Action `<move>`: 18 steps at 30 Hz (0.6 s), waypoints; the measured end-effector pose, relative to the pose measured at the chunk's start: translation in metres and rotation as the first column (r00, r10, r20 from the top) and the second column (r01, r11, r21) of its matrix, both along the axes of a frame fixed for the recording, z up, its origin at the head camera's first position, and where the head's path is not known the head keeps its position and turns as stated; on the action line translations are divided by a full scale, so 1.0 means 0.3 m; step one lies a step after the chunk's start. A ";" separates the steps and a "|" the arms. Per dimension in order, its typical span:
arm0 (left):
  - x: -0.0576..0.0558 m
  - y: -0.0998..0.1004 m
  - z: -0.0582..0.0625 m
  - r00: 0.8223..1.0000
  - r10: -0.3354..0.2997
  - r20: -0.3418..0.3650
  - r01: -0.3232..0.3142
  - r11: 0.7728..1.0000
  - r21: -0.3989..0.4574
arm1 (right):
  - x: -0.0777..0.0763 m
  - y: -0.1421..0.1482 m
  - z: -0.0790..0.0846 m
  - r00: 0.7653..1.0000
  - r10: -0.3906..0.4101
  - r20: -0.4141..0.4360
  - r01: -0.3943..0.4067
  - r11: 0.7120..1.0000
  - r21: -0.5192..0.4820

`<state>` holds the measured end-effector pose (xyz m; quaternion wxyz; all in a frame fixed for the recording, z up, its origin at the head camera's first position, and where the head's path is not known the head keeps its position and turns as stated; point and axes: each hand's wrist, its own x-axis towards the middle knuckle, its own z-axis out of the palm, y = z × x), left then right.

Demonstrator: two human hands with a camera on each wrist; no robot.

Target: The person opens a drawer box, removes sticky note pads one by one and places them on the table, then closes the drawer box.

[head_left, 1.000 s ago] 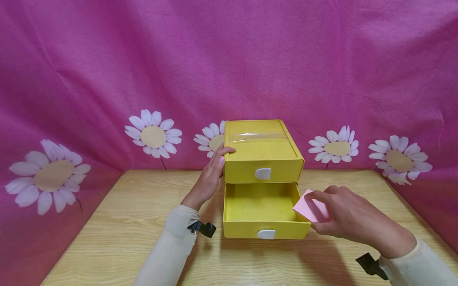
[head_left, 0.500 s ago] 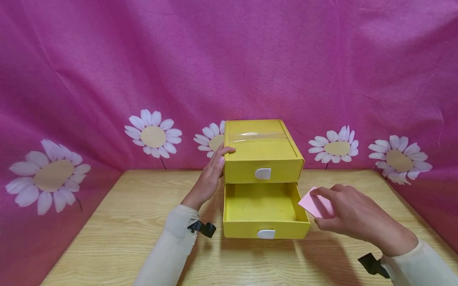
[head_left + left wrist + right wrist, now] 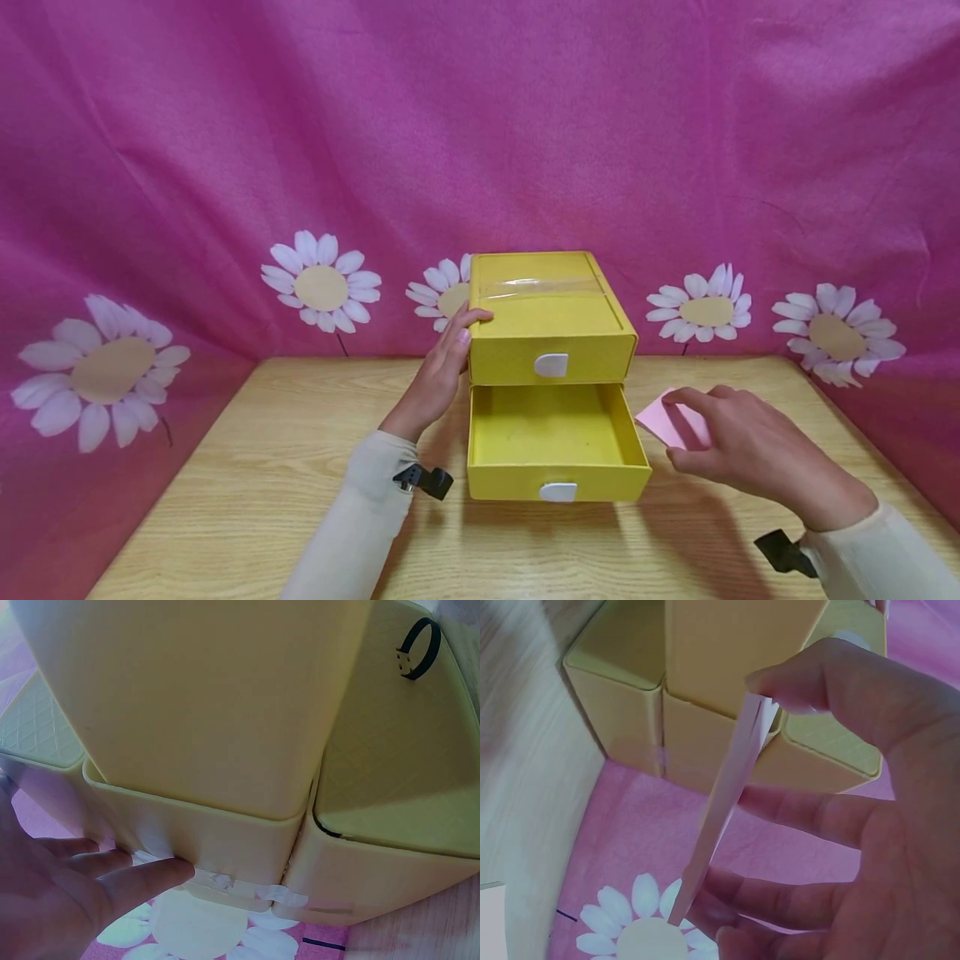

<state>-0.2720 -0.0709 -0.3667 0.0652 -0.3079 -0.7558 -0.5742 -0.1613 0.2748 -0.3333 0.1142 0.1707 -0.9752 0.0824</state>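
A yellow drawer cabinet (image 3: pixel 551 317) stands on the table, its top drawer closed behind a white pull tab. Below that, a drawer (image 3: pixel 558 482) is pulled far out, with only its bare yellow floor inside. My left hand (image 3: pixel 438 367) rests against the cabinet's left side, one finger over the top edge; in the left wrist view its fingers (image 3: pixel 146 881) lie nearly straight along the wall. My right hand (image 3: pixel 750 446) pinches a pink sticky note pad (image 3: pixel 671 423) just right of the drawer. The right wrist view shows the pad (image 3: pixel 724 799) edge-on between thumb and fingers.
The wooden table (image 3: pixel 300 467) runs back to a pink curtain (image 3: pixel 480 125) printed with white daisies. Clear tape crosses the cabinet's top. Both wrist views show another closed yellow tier (image 3: pixel 405 757) with a dark loop below the pulled-out drawer. Something pale (image 3: pixel 491 922) lies at the right wrist view's edge.
My right hand has drawn back to the right with the sticky note pad, from over the drawer's right wall to beside it. Left hand and cabinet stay put.
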 end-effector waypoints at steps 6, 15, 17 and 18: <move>-0.002 -0.001 -0.002 1.000 -0.001 -0.002 0.001 1.000 0.000 | -0.010 0.020 -0.015 0.999 -0.020 0.029 0.020 1.000 -0.001; -0.005 -0.001 -0.002 1.000 -0.003 0.014 0.003 1.000 0.004 | -0.038 0.051 -0.050 0.994 -0.069 0.090 0.072 0.997 -0.032; -0.005 -0.001 -0.003 1.000 -0.003 0.011 0.003 1.000 0.007 | -0.045 0.057 -0.057 0.991 -0.079 0.105 0.084 0.996 -0.038; -0.005 -0.001 -0.003 1.000 -0.004 0.010 0.004 1.000 0.009 | -0.048 0.060 -0.060 0.990 -0.084 0.112 0.089 0.995 -0.040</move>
